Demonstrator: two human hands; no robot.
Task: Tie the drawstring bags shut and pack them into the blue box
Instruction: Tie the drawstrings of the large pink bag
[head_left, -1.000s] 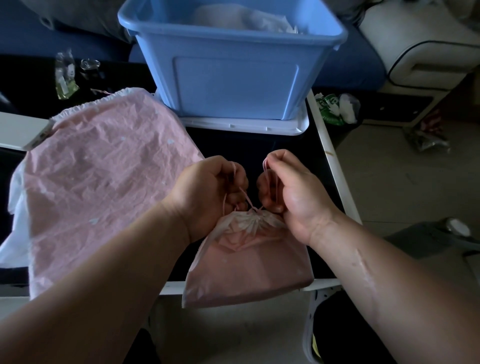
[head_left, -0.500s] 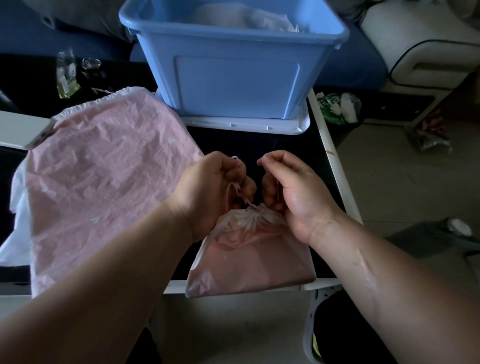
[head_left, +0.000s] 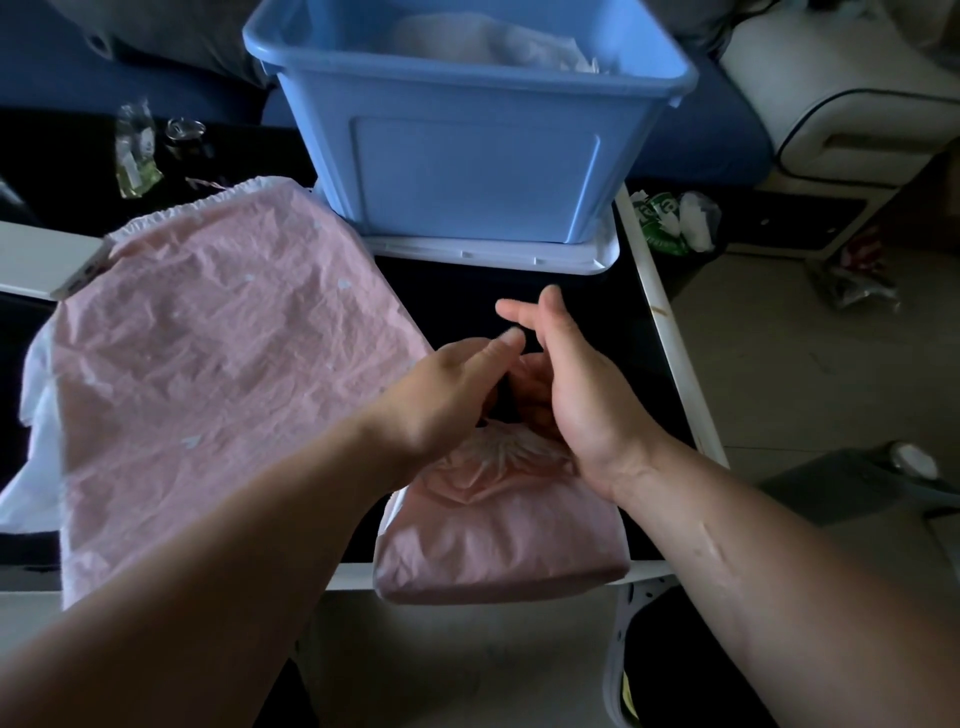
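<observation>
A small pink drawstring bag (head_left: 498, 530) lies at the table's near edge, its gathered neck pointing away from me. Both hands meet just above that neck. My left hand (head_left: 452, 395) has its fingers curled down at the neck and its thumb stretched toward the right hand. My right hand (head_left: 571, 384) stands on edge with thumb and forefinger straight and raised, its lower fingers bent beside the neck. The drawstring is hidden between the hands. The blue box (head_left: 467, 145) stands behind them with pale bags inside.
A stack of large flat pink bags (head_left: 208, 364) covers the left of the dark table (head_left: 571, 301). The box sits on a white lid (head_left: 493, 254). Small wrappers and a can (head_left: 184, 135) lie at the back left. Floor and litter are to the right.
Both hands were pinching the drawstring ends above the neck. Now my right thumb and forefinger have straightened and lifted, and my left hand has moved right against the right hand. The bag has slid slightly.
</observation>
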